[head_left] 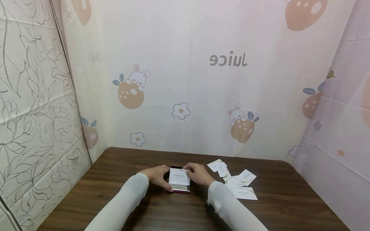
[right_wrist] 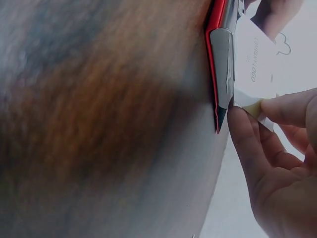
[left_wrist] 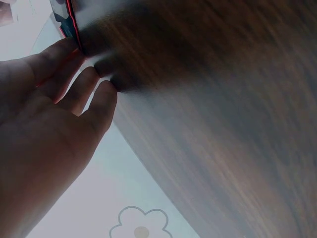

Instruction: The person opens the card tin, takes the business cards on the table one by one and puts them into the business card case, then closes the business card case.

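Observation:
A flat business card case [head_left: 181, 190], silver with a red edge, lies on the table in front of me in the head view. My left hand [head_left: 157, 176] holds its left side, thumb at the near corner and fingers towards the far end. Over the case is a white business card [head_left: 177, 175] with printed lettering. My right hand [head_left: 199, 175] pinches this card near its far right corner; the right wrist view shows thumb and fingertips on the card's edge [right_wrist: 252, 64], beside the case [right_wrist: 225, 64]. In the left wrist view, the left fingers [left_wrist: 101, 101] partly hide the case.
Several loose business cards [head_left: 244, 193] lie overlapping on the dark wooden table [head_left: 277, 199], to the right of my right hand. A patterned curtain [head_left: 202, 128] hangs behind the table's far edge, with more hangings at both sides.

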A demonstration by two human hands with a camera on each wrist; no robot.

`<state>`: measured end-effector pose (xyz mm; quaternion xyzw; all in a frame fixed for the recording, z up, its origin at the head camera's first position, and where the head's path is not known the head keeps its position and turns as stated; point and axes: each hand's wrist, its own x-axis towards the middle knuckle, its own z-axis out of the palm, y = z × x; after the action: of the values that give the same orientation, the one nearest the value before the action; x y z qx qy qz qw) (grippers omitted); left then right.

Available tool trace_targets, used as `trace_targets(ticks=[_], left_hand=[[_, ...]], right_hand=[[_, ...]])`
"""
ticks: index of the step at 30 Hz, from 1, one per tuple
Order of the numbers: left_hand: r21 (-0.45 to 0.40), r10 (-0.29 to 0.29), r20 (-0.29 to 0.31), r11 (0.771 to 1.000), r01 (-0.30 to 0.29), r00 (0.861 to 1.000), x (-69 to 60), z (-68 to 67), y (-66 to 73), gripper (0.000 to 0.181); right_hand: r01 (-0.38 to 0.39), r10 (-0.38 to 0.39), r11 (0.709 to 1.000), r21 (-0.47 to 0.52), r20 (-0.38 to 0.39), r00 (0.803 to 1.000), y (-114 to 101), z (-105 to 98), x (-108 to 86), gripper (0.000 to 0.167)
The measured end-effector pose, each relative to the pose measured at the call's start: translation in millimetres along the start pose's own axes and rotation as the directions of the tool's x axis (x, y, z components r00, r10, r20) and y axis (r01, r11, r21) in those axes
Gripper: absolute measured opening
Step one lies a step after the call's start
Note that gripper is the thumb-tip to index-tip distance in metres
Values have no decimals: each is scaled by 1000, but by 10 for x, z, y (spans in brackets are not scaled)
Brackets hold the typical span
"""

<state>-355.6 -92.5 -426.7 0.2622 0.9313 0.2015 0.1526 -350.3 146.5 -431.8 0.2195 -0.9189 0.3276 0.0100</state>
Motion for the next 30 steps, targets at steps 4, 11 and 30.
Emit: trace_targets(ticks=[4, 11, 30], left_hand=[[16, -4, 4, 1000, 4, 1000, 3, 0, -11, 100], [29, 1, 17, 1000, -1, 1000, -12, -1, -6, 96], [9, 15, 17, 1000, -15, 1000, -37, -10, 13, 93]], right_hand=[[-14, 15, 1000, -25, 33, 999, 6, 4, 4, 15], [10, -2, 998, -67, 115, 993, 9, 11, -23, 13], [92, -82, 994, -51, 176, 981, -3, -17, -108, 10]])
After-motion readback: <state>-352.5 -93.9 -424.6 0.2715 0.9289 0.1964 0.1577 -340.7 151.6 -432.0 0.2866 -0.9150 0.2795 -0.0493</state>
